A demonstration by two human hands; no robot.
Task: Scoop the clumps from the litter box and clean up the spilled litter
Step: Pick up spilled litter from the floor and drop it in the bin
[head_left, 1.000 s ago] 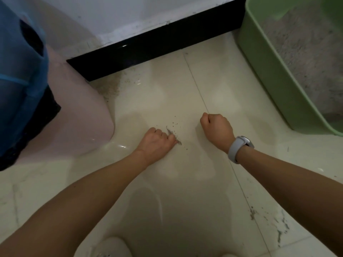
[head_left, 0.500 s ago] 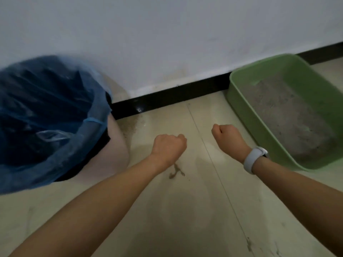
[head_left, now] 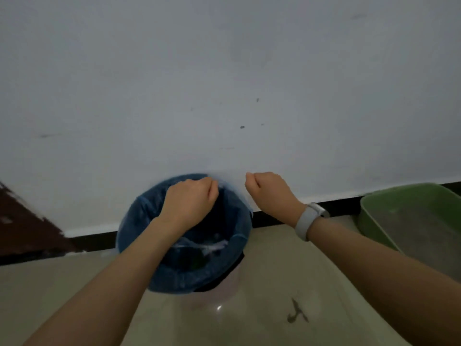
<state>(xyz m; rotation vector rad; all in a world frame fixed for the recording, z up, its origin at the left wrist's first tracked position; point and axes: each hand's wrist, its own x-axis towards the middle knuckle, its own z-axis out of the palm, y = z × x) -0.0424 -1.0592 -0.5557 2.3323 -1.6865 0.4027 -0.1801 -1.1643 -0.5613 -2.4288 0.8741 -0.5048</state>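
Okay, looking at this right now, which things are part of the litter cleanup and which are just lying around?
Part of the job:
- green litter box
- bin with blue bag
- small litter pile on the floor
- left hand, fist over the bin
- right hand, fist beside the bin

Just there:
- grey wristband
- brown patch by the wall
- black skirting

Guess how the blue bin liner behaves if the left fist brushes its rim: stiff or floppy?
Likely floppy: the blue bin liner looks thin, wrinkled and draped over the bin's rim. Probably light, so the left hand above its opening would dent it easily. It may slip inward; nothing visibly clamps it.
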